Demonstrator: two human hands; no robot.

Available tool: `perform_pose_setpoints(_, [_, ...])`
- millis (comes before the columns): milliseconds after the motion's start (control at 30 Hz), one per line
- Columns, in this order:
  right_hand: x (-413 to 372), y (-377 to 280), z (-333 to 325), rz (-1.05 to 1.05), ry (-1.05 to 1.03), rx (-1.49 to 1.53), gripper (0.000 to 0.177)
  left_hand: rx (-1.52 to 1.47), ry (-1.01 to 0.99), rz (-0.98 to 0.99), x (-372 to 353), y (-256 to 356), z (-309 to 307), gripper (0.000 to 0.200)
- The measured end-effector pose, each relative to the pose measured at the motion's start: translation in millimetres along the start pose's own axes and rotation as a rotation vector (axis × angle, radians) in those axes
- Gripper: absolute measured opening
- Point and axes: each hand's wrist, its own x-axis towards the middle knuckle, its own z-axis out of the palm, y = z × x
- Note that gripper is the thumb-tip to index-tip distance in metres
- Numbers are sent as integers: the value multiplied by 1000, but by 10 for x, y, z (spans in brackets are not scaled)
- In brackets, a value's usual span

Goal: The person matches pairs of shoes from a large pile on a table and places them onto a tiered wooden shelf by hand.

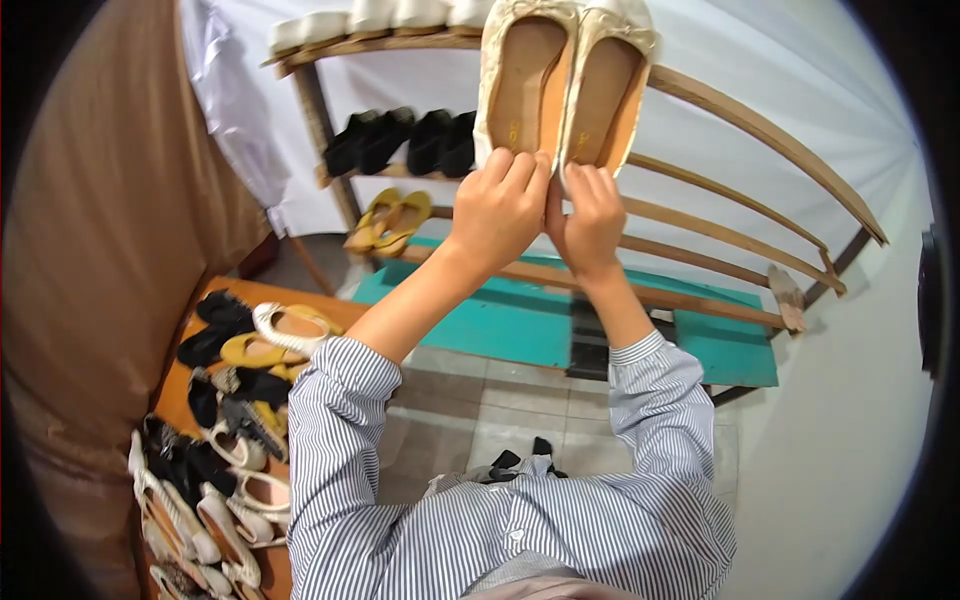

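Note:
Up in front of the rack I hold a pair of cream ballet flats side by side, toes pointing up and tan insoles facing me. My left hand [500,205] is closed round the heel of the left flat [524,75]. The heel of the right flat [606,90] is pinched in my right hand [590,218]. My two hands nearly touch each other at the heels. Behind the flats runs the top shelf of the wooden rack [760,125], where white shoes [370,18] stand in a row to the left.
Black shoes [385,140] stand on the middle shelf, and yellow flats [395,218] on the lower one. A teal board [480,320] lies beneath. At left, an orange table [330,305] bears a pile of mixed shoes [215,470]. A brown curtain [90,250] hangs beside it.

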Motion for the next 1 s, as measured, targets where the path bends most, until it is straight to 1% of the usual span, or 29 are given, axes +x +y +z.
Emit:
perform_pose_setpoints(67, [254,474,-320,-49,21,-130,9,-127,61,-10,452,287,294,24])
perform_pose_setpoints(100, [391,726,-460,-60,22,-171,8,-144,31,-6,689,423,428,20])
perform_pose_setpoints(167, [655,1219,-685,-43,9,-263,4,-172,88,11,1156,666,777,17])
perform_pose_setpoints(300, [1087,2159,-926,-36,3,-304,7,-231,163,13,1923,1023,1488,11])
perform_pose_setpoints(333, [1160,2366,-947,-13,-67,-288,9,-238,186,19,2053,1076,1664,11])
perform_pose_setpoints(367, [1214,2554,-957,12,-138,-271,11,-232,162,3,2154,1119,1830,12])
perform_pose_setpoints(400, [1239,2716,-944,4,-128,-283,11,-225,132,-14,2235,1163,1970,12])
perform_pose_setpoints(433, [1232,2857,-899,26,-159,-274,12,-227,53,-30,2285,1200,2055,11])
perform_pose_setpoints(467, [1213,2986,-849,50,-189,-260,13,-227,58,-23,2322,1226,2136,11])
perform_pose_setpoints(500, [1198,3069,-810,95,-244,-282,16,-214,-1,-44,2337,1244,2207,11])
perform_pose_setpoints(567, [1154,3225,-741,82,-242,-276,18,-197,-111,-83,2337,1255,2340,10])
perform_pose_setpoints(600, [1156,3228,-712,65,-245,-272,20,-194,-114,-79,2341,1244,2377,10])
perform_pose_setpoints(633, [1182,3217,-713,107,-309,-310,21,-185,-85,-93,2335,1226,2408,10])
perform_pose_setpoints(667, [1194,3237,-673,112,-308,-303,21,-175,-59,-108,2320,1203,2433,11])
perform_pose_setpoints(700, [1222,3245,-626,107,-277,-272,21,-183,-155,-143,2338,1170,2412,13])
perform_pose_setpoints(733, [1234,3242,-584,102,-247,-241,20,-177,-163,-144,2344,1115,2418,13])
perform_pose_setpoints(767, [1240,3237,-565,106,-249,-233,20,-185,-183,-99,2361,1054,2425,15])
perform_pose_setpoints(800, [1281,3173,-584,167,-298,-235,20,-195,-202,-54,2364,1005,2438,17])
perform_pose_setpoints(833, [1322,3123,-600,227,-348,-236,19,-224,-194,-55,2355,975,2447,21])
perform_pose_setpoints(867, [1345,3092,-607,230,-350,-230,19,-220,-200,-56,2340,966,2454,21])
perform_pose_setpoints(933, [1387,3048,-609,251,-361,-289,18,-399,-103,-89,2317,950,2448,23])
perform_pose_setpoints(1000, [1419,3042,-650,250,-383,-307,18,-422,-126,-127,2323,975,2440,24])
